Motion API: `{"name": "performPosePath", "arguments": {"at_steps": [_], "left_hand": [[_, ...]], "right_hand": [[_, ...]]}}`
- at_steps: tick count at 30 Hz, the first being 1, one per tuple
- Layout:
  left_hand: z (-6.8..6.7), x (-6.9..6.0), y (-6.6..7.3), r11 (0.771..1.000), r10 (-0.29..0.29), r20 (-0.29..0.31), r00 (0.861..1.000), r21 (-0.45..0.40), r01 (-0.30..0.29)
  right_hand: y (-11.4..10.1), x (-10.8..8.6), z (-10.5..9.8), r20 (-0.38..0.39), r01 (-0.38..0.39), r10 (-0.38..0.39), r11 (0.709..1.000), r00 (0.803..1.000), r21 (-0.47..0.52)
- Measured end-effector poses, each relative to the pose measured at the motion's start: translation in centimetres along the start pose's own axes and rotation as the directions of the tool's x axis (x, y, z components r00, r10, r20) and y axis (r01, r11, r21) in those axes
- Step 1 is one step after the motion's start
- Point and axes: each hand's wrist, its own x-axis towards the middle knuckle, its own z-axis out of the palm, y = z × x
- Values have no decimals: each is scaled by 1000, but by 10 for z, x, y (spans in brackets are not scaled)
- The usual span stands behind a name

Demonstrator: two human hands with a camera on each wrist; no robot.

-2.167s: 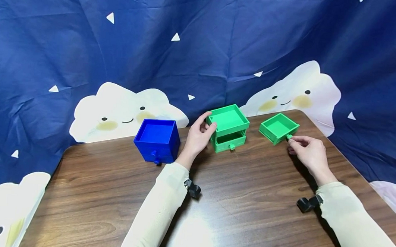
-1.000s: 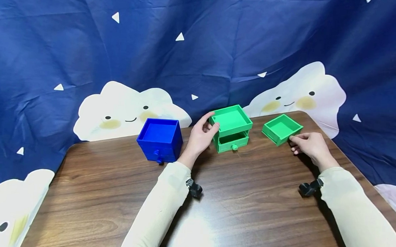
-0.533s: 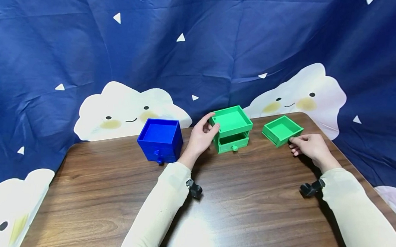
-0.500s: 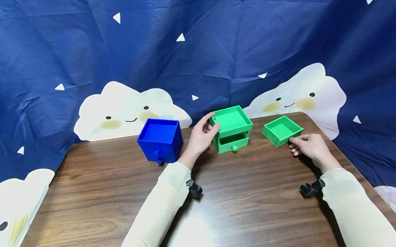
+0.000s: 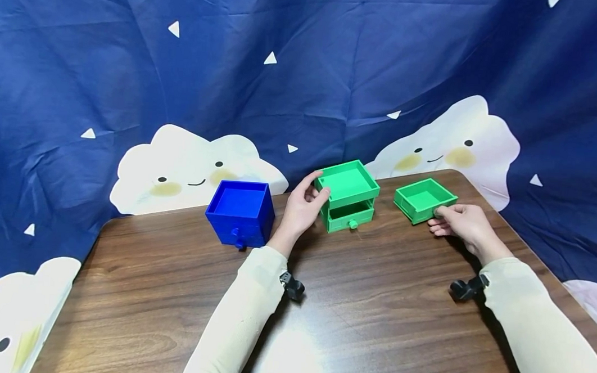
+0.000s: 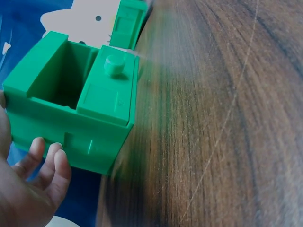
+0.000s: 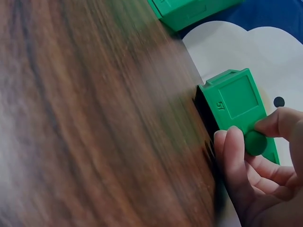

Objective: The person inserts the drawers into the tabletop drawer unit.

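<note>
My left hand (image 5: 302, 206) holds a small green cabinet (image 5: 349, 183) at its left side, thumb by the front corner and index finger by the back one. Under the cabinet's shallow tray top is an open slot, above a lower drawer (image 6: 104, 90) with a round knob (image 6: 115, 65). To the right, my right hand (image 5: 471, 226) pinches the round knob (image 7: 255, 143) of a separate green drawer (image 5: 422, 196), whose inside is bare. Its front (image 7: 238, 97) bears a small raised mark. A dark shadow lies below it; whether it touches the table I cannot tell.
A blue cabinet (image 5: 238, 211) with knobs on its front stands left of my left hand. The wooden table (image 5: 363, 314) ends close behind the cabinets, at a blue cloth (image 5: 315, 69) printed with clouds. Each sleeve carries a black wrist camera.
The loose green drawer has turned slightly, its front now more toward me. My right hand has shifted its fingers on the knob. My left hand keeps its place on the green cabinet.
</note>
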Motion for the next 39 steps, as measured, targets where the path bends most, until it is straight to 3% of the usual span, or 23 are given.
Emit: {"name": "performPosePath", "arguments": {"at_steps": [5,12,27,39], "left_hand": [[0,0,0,1000,4,-2,1000,0,-4],[0,1,0,1000,6,2,1000,6,-6],[-1,0,-1,1000,7,7,1000,14,-7],[0,0,0,1000,6,-3,1000,14,-6]], "right_hand": [[0,-3,2,13,-35,33,986,999,166],[-1,-12,5,33,-69,61,921,998,384],[-3,-29,12,41,-24,3,847,999,531],[-5,-48,21,46,-7,-20,846,999,533]]}}
